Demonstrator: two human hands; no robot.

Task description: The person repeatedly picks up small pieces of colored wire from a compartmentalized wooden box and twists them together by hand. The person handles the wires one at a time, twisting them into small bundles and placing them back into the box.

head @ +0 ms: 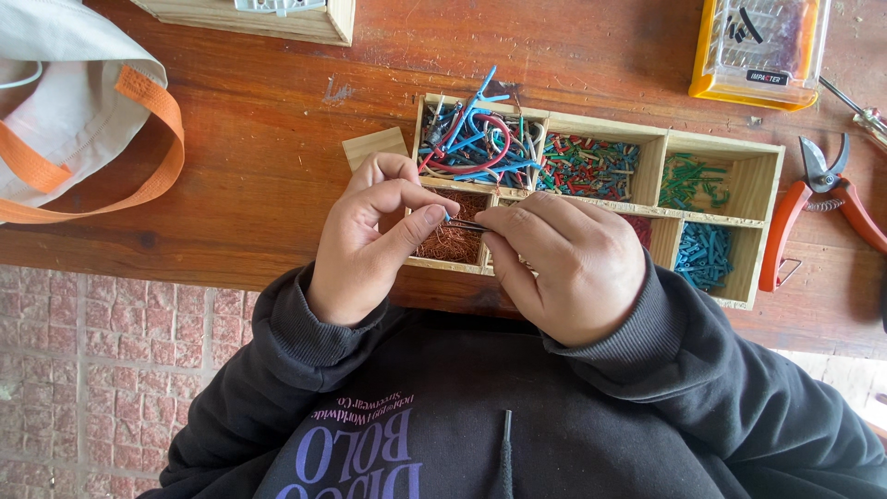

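A: Head view, 1 only. Seen over the wooden compartment tray (651, 139), near its front-left corner: left hand (370, 245) and right hand (564, 263), fingertips meeting.

B: And between them?

A: A thin dark wire piece (465, 225), lying roughly level, long axis running left to right, parallel to the tray's front edge. Pinched at its left tip by left thumb and forefinger, curled tight around a blue end. Gripped at the other end by the right fingers, closed as well; exact hold hidden beneath the knuckles.

B: Nearer hand?

A: Neither, really; shared by both, 1 at each end. Held just above the compartment of copper strands (450, 242), at the tray's front left.

B: Rest of the tray?

A: Back-left compartment stuffed with a tangle of blue and red wires (476, 139). Next along the back, mixed red, green and blue bits (587, 166); then green bits (688, 180) at the back right. Blue bits (702, 254) at the front right.

B: Around the tray?

A: Right of it, orange-handled cutters (822, 203). Beyond its back-right corner, a yellow case with a clear lid (759, 46). Well to its left, a beige bag with orange straps (78, 111). Touching its back-left corner, a small wooden block (374, 148).
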